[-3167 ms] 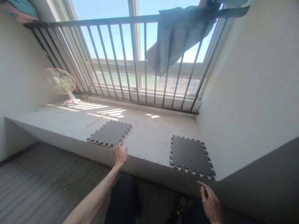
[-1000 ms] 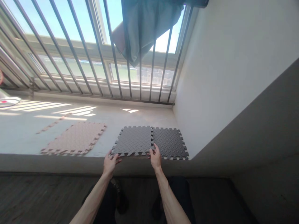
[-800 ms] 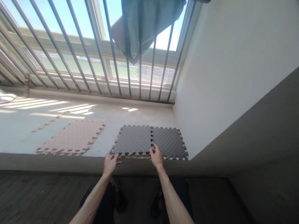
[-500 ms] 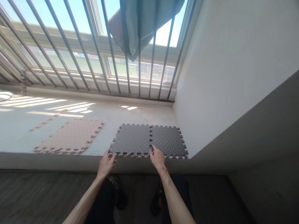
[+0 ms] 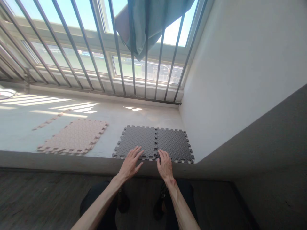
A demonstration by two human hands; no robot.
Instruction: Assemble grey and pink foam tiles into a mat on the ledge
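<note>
Two bare hands lie open, palms down, with the fingers spread and nothing gripped. The left hand angles inward, its fingertips on the near part of one dark grey foam tile. The right hand points straight ahead, its fingertips on the near edge of a second dark grey foam tile, just beside the seam where the two meet. Whether the hands bear down or only touch cannot be told. The tiles lie flat and side by side on a concrete ledge, their toothed edges joined and the seam looking closed along its length. With puzzle-edged foam, even pressure from flat hands on both sides of a seam, worked along the joint, probably seats the teeth better than pinching one corner, and this hand spacing suits that. Further left, and apart from the pair, lies a pale pink foam tile, with a thin pink edge strip beyond it. Steel window bars run along the back of the ledge, a grey-green cloth hangs against them, and a white wall closes the right side.
</note>
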